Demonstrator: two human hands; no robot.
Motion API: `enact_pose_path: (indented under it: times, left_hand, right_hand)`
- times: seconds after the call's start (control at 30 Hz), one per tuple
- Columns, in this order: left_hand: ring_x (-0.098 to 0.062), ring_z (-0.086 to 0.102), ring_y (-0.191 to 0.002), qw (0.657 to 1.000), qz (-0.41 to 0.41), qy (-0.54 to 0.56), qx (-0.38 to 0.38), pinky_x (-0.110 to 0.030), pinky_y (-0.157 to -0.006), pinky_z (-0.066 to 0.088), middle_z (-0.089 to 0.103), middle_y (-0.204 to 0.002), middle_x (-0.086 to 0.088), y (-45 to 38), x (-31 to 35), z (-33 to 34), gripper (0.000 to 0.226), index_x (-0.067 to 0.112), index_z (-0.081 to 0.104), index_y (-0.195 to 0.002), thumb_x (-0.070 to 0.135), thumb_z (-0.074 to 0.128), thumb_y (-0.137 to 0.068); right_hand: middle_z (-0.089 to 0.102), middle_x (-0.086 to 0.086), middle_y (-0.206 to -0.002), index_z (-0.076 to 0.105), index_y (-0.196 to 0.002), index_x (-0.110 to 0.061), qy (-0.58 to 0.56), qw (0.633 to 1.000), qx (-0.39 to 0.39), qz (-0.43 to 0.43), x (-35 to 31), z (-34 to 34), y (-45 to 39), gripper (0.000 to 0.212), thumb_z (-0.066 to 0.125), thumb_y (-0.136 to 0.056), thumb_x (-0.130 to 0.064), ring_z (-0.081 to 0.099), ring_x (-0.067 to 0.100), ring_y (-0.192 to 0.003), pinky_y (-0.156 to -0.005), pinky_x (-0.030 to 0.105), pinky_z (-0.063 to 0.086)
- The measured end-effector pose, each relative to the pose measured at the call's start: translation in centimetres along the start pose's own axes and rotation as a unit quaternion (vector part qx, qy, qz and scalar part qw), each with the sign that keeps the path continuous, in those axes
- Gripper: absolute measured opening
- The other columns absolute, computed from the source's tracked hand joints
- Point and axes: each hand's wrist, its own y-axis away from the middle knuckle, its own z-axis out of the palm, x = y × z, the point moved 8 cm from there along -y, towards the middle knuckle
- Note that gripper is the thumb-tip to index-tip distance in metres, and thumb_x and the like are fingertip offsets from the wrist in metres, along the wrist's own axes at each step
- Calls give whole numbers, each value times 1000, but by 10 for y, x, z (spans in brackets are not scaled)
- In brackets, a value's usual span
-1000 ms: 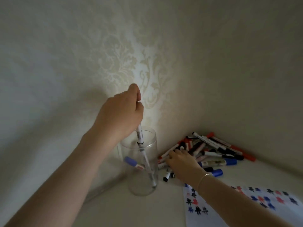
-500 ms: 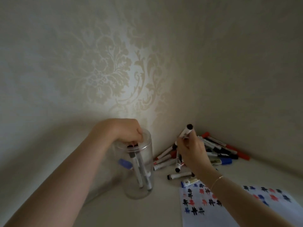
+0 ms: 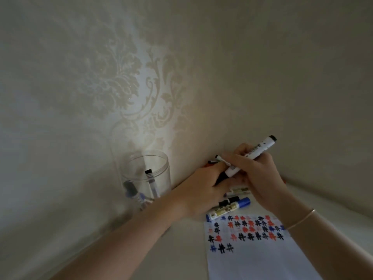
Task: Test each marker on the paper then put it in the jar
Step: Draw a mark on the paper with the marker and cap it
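Uncapping a black marker (image 3: 249, 156) above the paper (image 3: 252, 255).
Our right hand (image 3: 260, 178) grips the barrel, our left hand (image 3: 203, 188) pinches the cap end; jar (image 3: 146, 174) sits left of the paper. We'd pull straight apart, keep the cap, then scribble on a blank patch.

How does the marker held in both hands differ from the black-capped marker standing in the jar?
The held marker is gripped by the right hand and left hand, above the table; the jar marker stands untouched inside the jar. The held marker slants; the jar marker is nearly upright. Both have pale barrels and black ends.
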Motion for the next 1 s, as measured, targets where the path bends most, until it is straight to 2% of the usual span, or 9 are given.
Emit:
enact_pose_path:
  times: [0.13, 0.27, 0.33, 0.5, 0.67, 0.73, 0.83, 0.9, 1.0]
  left_hand:
    - [6, 60, -70, 999, 27, -27, 10, -13, -67, 47, 63, -82, 11, 6, 1, 1, 36, 23, 46, -135, 34, 38, -102]
    - [-13, 46, -50, 999, 23, -21, 12, -37, -58, 46, 49, -58, 5, 12, -6, 6, 24, 24, 56, -94, 38, 38, -101]
    - [-3, 42, -50, 1000, 25, 7, 8, -23, -54, 38, 47, -54, 13, 13, -7, 7, 22, 34, 52, -84, 34, 39, -101]
    - [11, 50, -51, 995, 34, 88, -18, -2, -54, 34, 55, -53, 27, 16, 1, 9, 27, 29, 52, -84, 14, 38, -102]
    - [-4, 28, -41, 983, 20, 175, -46, -13, -42, 26, 39, -52, 6, 18, -13, 11, 16, 29, 59, -96, 31, 44, -96]
    - [1, 39, -44, 991, 3, 118, -55, -11, -49, 32, 44, -52, 15, 19, -21, 13, 18, 29, 57, -107, 35, 44, -97]
    - [1, 57, -84, 992, -102, 37, -62, -21, -80, 45, 61, -94, 15, 27, -49, 18, 39, 35, 45, -125, 56, 36, -94]
    - [-9, 54, -88, 986, -116, -90, -76, -22, -78, 43, 58, -105, 8, 34, -64, 26, 37, 32, 36, -135, 46, 28, -101]
    - [-12, 49, -90, 953, -63, -290, -57, -29, -80, 44, 54, -101, 6, 41, -79, 40, 39, 25, 31, -142, 25, 28, -103]
  right_hand:
    - [61, 10, -59, 60, -63, -7, 41, 994, -89, 46, 6, 7, 7, 19, 69, -80, -10, 53, 17, -45, -41, 22, 41]
    - [48, 3, -51, 52, -68, -8, 37, 977, -165, 127, 18, 17, 17, 20, 66, -81, -16, 39, 12, -40, -42, 24, 25]
    - [46, 3, -49, 51, -68, -7, 23, 976, -170, 136, 21, 18, 19, 20, 62, -83, -13, 39, 12, -36, -37, 21, 28]
    - [50, 8, -48, 54, -70, -6, -27, 971, -199, 126, 23, 24, 20, 17, 59, -86, -8, 49, 17, -34, -37, 23, 41]
    - [56, 18, -61, 60, -71, -8, -13, 963, -235, 130, 25, 22, 20, 11, 61, -81, -10, 55, 22, -36, -41, 26, 49]
    - [60, 20, -65, 59, -74, -3, 9, 971, -203, 124, 26, 13, 17, 10, 64, -82, -7, 52, 21, -34, -38, 24, 46]
    - [54, 7, -50, 51, -67, 1, 26, 995, -51, 76, 23, -25, 6, 18, 59, -83, -4, 38, 13, -31, -31, 17, 30]
    - [41, 1, -41, 47, -58, -7, 32, 997, 61, 46, 23, -55, 4, 30, 54, -86, 1, 27, 12, -32, -34, 17, 18]
    - [33, 2, -40, 42, -60, -8, 34, 988, 145, 35, 33, -81, 13, 31, 53, -87, 1, 20, 13, -33, -39, 22, 14]
